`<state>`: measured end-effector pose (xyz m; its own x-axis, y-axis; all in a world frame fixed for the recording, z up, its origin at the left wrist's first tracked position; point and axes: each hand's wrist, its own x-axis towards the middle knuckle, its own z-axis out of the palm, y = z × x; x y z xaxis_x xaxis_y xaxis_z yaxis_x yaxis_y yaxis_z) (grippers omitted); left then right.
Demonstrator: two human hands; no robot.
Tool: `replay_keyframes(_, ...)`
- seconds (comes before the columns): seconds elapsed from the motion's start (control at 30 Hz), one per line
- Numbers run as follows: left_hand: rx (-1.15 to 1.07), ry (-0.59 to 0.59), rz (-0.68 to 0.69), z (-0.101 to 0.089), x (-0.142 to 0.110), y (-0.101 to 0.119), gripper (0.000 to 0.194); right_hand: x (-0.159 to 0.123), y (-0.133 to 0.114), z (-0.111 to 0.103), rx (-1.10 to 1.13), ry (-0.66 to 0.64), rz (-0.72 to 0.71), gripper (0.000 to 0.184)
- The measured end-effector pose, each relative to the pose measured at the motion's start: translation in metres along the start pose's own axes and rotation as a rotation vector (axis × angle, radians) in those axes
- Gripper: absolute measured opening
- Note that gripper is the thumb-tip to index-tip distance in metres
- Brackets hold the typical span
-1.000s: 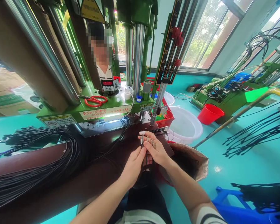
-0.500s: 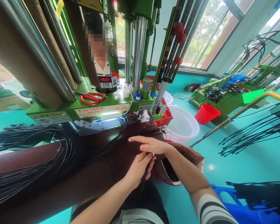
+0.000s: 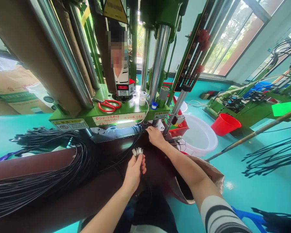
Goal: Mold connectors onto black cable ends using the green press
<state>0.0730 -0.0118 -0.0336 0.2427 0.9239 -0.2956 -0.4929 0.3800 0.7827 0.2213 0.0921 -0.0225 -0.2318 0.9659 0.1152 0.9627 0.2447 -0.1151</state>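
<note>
My left hand (image 3: 135,168) is closed around a bunch of cable connectors (image 3: 137,151), their silver metal ends sticking up past the thumb. It is held low over the dark brown machine table (image 3: 111,181). My right hand (image 3: 156,136) reaches forward to the right end of the metal mold (image 3: 109,133). Its visible fingers stretch left, apart from one another, close to the black cables (image 3: 137,132) that run out of the mold. I see nothing held there, though part of the fingers is hidden. A thick coil of black cables (image 3: 84,158) lies on the table at left.
The green press plate (image 3: 87,113) above the mold carries red-handled scissors (image 3: 109,105). At right are an open paper sack (image 3: 215,171), a white tub (image 3: 201,129) and a red bucket (image 3: 225,124). A person (image 3: 120,72) is behind the press.
My right hand has moved forward and away from my left hand, up to the mold's end. The left hand has shifted slightly left, with the metal connector ends now exposed. The view has turned somewhat left.
</note>
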Motion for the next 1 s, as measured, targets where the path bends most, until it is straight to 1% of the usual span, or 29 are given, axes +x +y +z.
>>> replay_keyframes(0.07,0.012,-0.016,0.016,-0.002,-0.001,-0.002,0.031,0.007,-0.002,0.003,-0.050,-0.035,0.024,0.038)
replay_keyframes(0.13,0.032,-0.021,0.033,-0.003,-0.002,-0.005,0.030,0.010,-0.005,0.001,-0.055,-0.073,0.045,0.039)
replay_keyframes(0.2,0.049,-0.018,0.030,-0.004,-0.003,-0.006,0.031,0.008,-0.005,-0.007,-0.051,-0.138,0.055,0.036)
replay_keyframes(0.27,0.057,-0.029,-0.004,-0.005,-0.003,-0.006,0.031,0.002,-0.003,-0.021,-0.015,-0.220,0.064,0.027)
replay_keyframes(0.33,0.064,-0.053,-0.049,-0.006,-0.003,-0.005,0.032,-0.011,0.002,-0.038,0.050,-0.299,0.077,0.020)
replay_keyframes(0.43,0.076,-0.097,-0.110,-0.007,-0.005,-0.005,0.032,-0.043,0.009,-0.056,0.158,-0.390,0.092,0.014)
replay_keyframes(0.47,0.083,-0.114,-0.132,-0.006,-0.005,-0.005,0.032,-0.057,0.011,-0.058,0.241,-0.423,0.126,0.014)
replay_keyframes(0.5,0.092,-0.131,-0.155,-0.005,-0.005,-0.005,0.033,-0.071,0.011,-0.057,0.370,-0.452,0.186,0.015)
replay_keyframes(0.53,0.104,-0.149,-0.179,-0.003,-0.005,-0.005,0.033,-0.085,0.011,-0.054,0.548,-0.466,0.263,0.019)
replay_keyframes(0.57,0.121,-0.169,-0.199,-0.001,-0.005,-0.006,0.034,-0.098,0.009,-0.049,0.761,-0.457,0.346,0.024)
replay_keyframes(0.6,0.141,-0.187,-0.216,0.002,-0.005,-0.006,0.035,-0.110,0.006,-0.042,0.987,-0.421,0.420,0.030)
replay_keyframes(0.63,0.165,-0.205,-0.230,0.005,-0.005,-0.007,0.035,-0.119,0.002,-0.034,1.194,-0.358,0.472,0.033)
replay_keyframes(0.67,0.192,-0.225,-0.242,0.007,-0.005,-0.008,0.035,-0.127,-0.002,-0.027,1.357,-0.279,0.497,0.035)
replay_keyframes(0.73,0.247,-0.258,-0.260,0.012,-0.004,-0.010,0.035,-0.137,-0.012,-0.014,1.586,-0.124,0.516,0.039)
replay_keyframes(0.8,0.295,-0.281,-0.267,0.016,-0.004,-0.012,0.035,-0.139,-0.020,-0.005,1.701,-0.014,0.511,0.047)
replay_keyframes(0.83,0.314,-0.287,-0.268,0.016,-0.005,-0.012,0.034,-0.139,-0.023,-0.002,1.726,0.020,0.502,0.050)
replay_keyframes(0.9,0.339,-0.291,-0.268,0.017,-0.005,-0.013,0.034,-0.138,-0.026,0.001,1.740,0.050,0.471,0.052)
replay_keyframes(1.0,0.350,-0.286,-0.267,0.016,-0.004,-0.014,0.034,-0.138,-0.025,0.002,1.721,0.041,0.417,0.049)
